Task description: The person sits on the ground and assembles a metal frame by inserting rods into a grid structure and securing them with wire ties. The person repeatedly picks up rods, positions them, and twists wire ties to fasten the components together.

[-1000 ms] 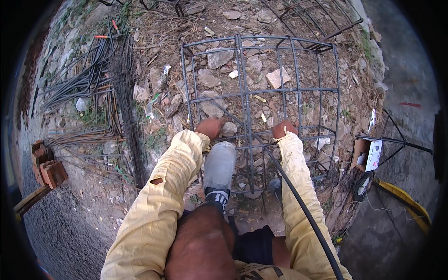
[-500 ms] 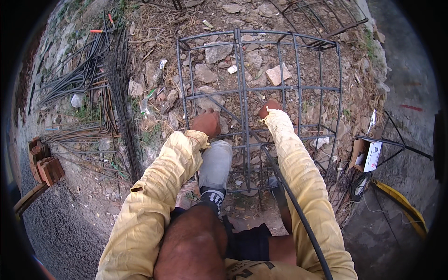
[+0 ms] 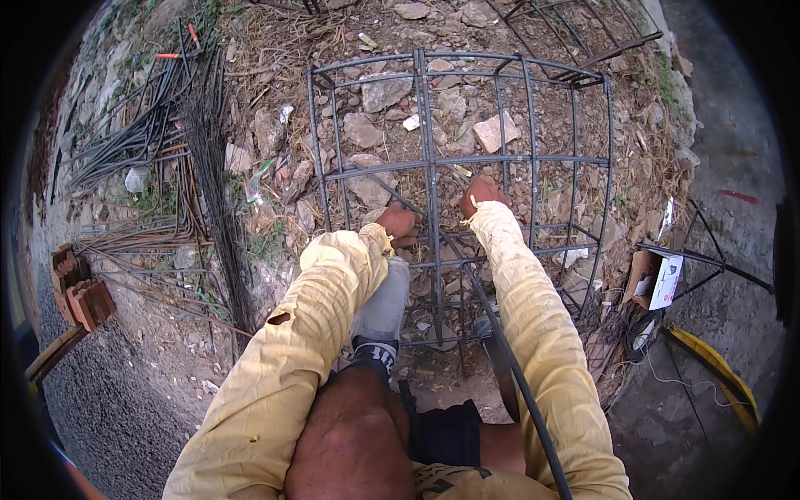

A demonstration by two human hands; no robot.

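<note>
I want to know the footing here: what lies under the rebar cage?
Through the rebar cage show stones, rubble and dry soil. The left hand and right hand rest on its bars. Ground beneath the sleeves and grey shoe is covered.

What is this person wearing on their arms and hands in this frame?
Both arms are covered by loose, creased pale yellow long sleeves reaching the wrists. The left sleeve has a small dark hole at mid-forearm and a few small dark spots near the elbow. The left hand and right hand are bare: no gloves, and no watch or rings visible.
</note>
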